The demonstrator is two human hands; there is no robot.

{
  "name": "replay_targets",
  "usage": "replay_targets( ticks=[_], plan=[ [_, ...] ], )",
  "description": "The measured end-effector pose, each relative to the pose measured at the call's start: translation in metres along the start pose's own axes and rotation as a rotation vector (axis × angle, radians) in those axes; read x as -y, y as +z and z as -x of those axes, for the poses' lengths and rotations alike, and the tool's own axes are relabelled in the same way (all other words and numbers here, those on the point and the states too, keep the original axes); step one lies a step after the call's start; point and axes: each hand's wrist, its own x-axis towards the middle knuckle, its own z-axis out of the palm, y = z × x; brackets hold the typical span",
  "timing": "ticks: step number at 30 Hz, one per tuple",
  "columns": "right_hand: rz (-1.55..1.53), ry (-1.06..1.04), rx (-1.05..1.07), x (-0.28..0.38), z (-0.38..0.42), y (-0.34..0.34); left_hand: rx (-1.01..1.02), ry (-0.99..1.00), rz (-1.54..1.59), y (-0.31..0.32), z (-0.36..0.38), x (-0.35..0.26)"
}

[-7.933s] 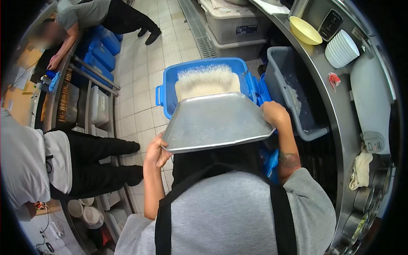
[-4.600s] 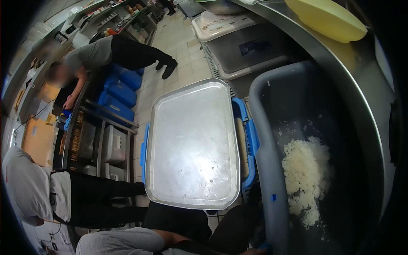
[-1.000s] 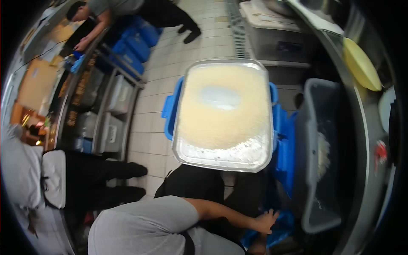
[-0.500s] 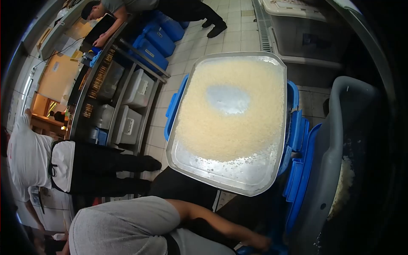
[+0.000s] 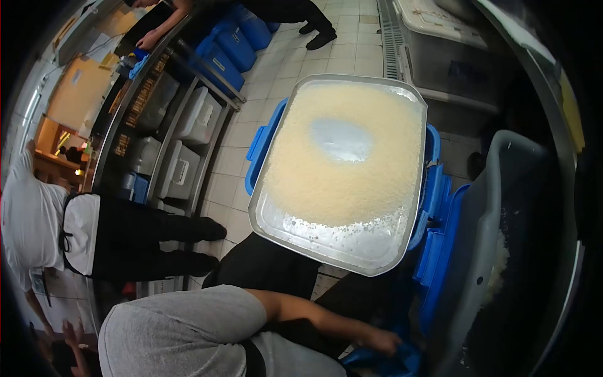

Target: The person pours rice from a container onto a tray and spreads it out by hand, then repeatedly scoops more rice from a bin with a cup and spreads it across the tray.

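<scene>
Neither my left hand nor my right hand shows in the head view. In the middle, a large metal tray lies over a blue container, tilted in the picture. White grains like rice cover most of the tray around a bare patch. At the bottom, another person's bare arm reaches from a grey sleeve toward a blue object at the lower right. That co-worker's hand is at the blue object, whose shape is unclear.
Right of the tray, a deep grey bin holds some white grains. Metal shelving carries lidded white boxes. A person in a white shirt stands at left; another person's shoe is above. Blue bins stand beyond on the tiles.
The view has shifted slightly: the tray appears a little higher and the people and shelves farther left. The co-worker's hand is slightly higher, and more of the blue object shows around it.
</scene>
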Motion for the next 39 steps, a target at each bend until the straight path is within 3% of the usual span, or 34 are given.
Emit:
replay_targets(
  ticks=[3, 5, 6, 7, 9, 10, 11, 13, 15, 17, 19, 20, 22, 24, 25, 26, 28, 29, 30, 31, 32, 33, 35, 38, 39],
  plan=[
    [0.105, -0.071, -0.014, 0.012, 0.019, -0.016, -0.012, -0.053, 0.068, -0.003, 0.004, -0.001],
    [0.173, -0.123, -0.034, 0.021, 0.033, -0.027, 0.035, 0.093, -0.152, -0.012, -0.014, 0.024],
    [0.209, -0.150, -0.043, 0.026, 0.039, -0.032, -0.106, 0.020, -0.135, -0.008, -0.014, 0.024],
    [0.244, -0.176, -0.051, 0.029, 0.046, -0.037, -0.095, 0.041, -0.145, -0.007, -0.009, 0.016],
    [0.312, -0.222, -0.071, 0.035, 0.064, -0.047, -0.172, -0.109, 0.070, -0.002, -0.002, 0.001],
    [0.343, -0.238, -0.086, 0.035, 0.077, -0.052, -0.285, -0.056, 0.046, 0.002, -0.003, 0.004],
    [0.370, -0.255, -0.110, 0.035, 0.091, -0.055, -0.238, 0.011, 0.040, -0.007, -0.021, 0.024],
    [0.429, -0.286, -0.181, 0.035, 0.122, -0.066, -0.544, -0.015, -0.101, -0.001, -0.033, 0.035],
    [0.311, -0.373, -0.270, -0.017, 0.114, -0.086, -0.518, -0.008, -0.204, 0.003, -0.023, 0.021],
    [-0.310, -0.171, -0.268, -0.053, 0.124, -0.105, -0.529, 0.059, -0.240, -0.005, -0.042, 0.036],
    [-0.251, -0.167, -0.352, -0.020, 0.156, -0.092, -0.551, 0.052, -0.271, 0.000, -0.036, 0.031],
    [-0.255, -0.265, -0.442, 0.013, 0.169, -0.070, -0.528, 0.060, -0.284, 0.006, -0.030, 0.024],
    [-0.259, -0.370, -0.539, 0.047, 0.183, -0.053, -0.705, 0.018, -0.454, 0.022, -0.013, 0.011],
    [-0.814, -0.135, -0.563, 0.062, 0.196, -0.058, -0.739, 0.093, -0.638, 0.034, 0.002, 0.005],
    [-0.817, -0.061, -0.610, 0.064, 0.201, -0.063, -0.781, 0.164, -0.811, 0.038, 0.011, 0.005],
    [-0.583, -0.173, -0.606, 0.071, 0.212, -0.056, -0.780, 0.161, -0.809, 0.040, 0.025, 0.001],
    [-0.241, -0.305, -0.532, 0.074, 0.223, -0.054, -0.580, 0.254, -0.854, 0.034, 0.061, -0.015],
    [-0.243, -0.304, -0.532, 0.088, 0.226, -0.046, -0.450, 0.300, -0.777, 0.026, 0.083, -0.025],
    [-0.497, -0.244, -0.498, 0.120, 0.227, -0.033, -0.344, 0.292, -0.735, 0.021, 0.112, -0.041],
    [-0.748, -0.179, -0.455, 0.153, 0.225, -0.021, -0.287, 0.306, -0.713, 0.011, 0.139, -0.054],
    [-0.796, -0.065, -0.521, 0.183, 0.219, -0.011, -0.320, 0.400, -0.753, -0.003, 0.166, -0.065],
    [-0.798, -0.059, -0.523, 0.198, 0.212, -0.005, -0.451, 0.463, -0.827, -0.009, 0.203, -0.083],
    [-0.760, -0.036, -0.496, 0.217, 0.203, 0.004, -0.705, 0.526, -0.516, -0.063, 0.236, -0.085],
    [-0.769, 0.004, -0.418, 0.252, 0.173, 0.018, -1.554, 0.742, -0.657, -0.126, 0.304, -0.107],
    [-0.771, 0.017, -0.382, 0.277, 0.164, 0.034, -1.703, 0.781, -0.600, -0.135, 0.327, -0.114]
  ],
)
